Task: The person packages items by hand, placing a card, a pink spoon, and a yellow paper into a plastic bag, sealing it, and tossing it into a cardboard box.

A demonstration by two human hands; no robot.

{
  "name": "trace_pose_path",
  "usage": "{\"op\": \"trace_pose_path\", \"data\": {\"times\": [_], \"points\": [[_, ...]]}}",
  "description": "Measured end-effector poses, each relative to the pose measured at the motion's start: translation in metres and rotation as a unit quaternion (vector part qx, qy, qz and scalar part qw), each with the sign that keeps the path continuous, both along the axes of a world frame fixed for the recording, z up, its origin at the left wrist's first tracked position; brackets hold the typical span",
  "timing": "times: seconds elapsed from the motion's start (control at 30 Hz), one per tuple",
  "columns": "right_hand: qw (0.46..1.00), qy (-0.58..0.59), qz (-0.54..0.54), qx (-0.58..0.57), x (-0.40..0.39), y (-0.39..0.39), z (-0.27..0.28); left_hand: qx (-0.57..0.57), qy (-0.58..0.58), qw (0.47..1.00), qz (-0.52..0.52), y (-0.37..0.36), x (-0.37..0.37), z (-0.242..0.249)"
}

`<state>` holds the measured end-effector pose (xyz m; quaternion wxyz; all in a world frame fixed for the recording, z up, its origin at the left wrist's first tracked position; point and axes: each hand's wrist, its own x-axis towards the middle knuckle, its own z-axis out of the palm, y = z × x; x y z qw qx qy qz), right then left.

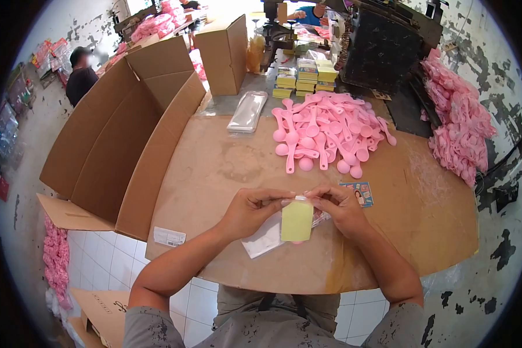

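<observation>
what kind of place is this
Probably a small packing workshop. A heap of pink plastic spoons lies on the cardboard-covered table, stacks of yellow cards stand behind it, an open carton waits alongside, and both hands pinch a small clear bag.

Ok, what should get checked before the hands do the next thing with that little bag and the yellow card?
1. Both hands on the bag: ok. The left hand and right hand pinch the top edge of the small clear bag.
2. Yellow card hangs straight in the bag: ok.
3. Bag top sealed: cannot tell, fingers hide it.
4. Pink spoon inside the bag: cannot tell, the card covers most of it.
5. More pink spoons in front of the hands: ok, a heap lies on the table.
6. Spare empty bags nearby: ok, a stack lies left of the heap.
</observation>
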<state>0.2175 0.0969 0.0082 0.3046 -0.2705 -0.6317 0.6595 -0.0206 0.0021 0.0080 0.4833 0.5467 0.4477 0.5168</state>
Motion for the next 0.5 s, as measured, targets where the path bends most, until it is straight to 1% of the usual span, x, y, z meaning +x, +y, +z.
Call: {"op": "trace_pose_path", "data": {"times": [0.13,0.23,0.33,0.43,0.5], "points": [[1.000,-0.002,0.010,0.022,0.001,0.002,-0.001,0.031,0.034,0.999,0.000,0.001,-0.002,0.003],[1.000,0.013,0.015,0.019,0.003,0.001,-0.003,0.018,0.016,1.000,-0.002,0.001,-0.001,0.004],[1.000,0.019,0.010,0.007,0.002,0.002,-0.004,-0.003,0.038,0.999,-0.021,0.000,-0.004,0.010],[1.000,0.008,0.007,-0.001,0.000,0.003,-0.001,0.016,-0.012,1.000,-0.015,0.005,-0.003,-0.004],[1.000,-0.001,0.012,0.001,0.001,0.003,0.000,0.010,-0.003,1.000,-0.015,0.006,-0.004,-0.007]]}}
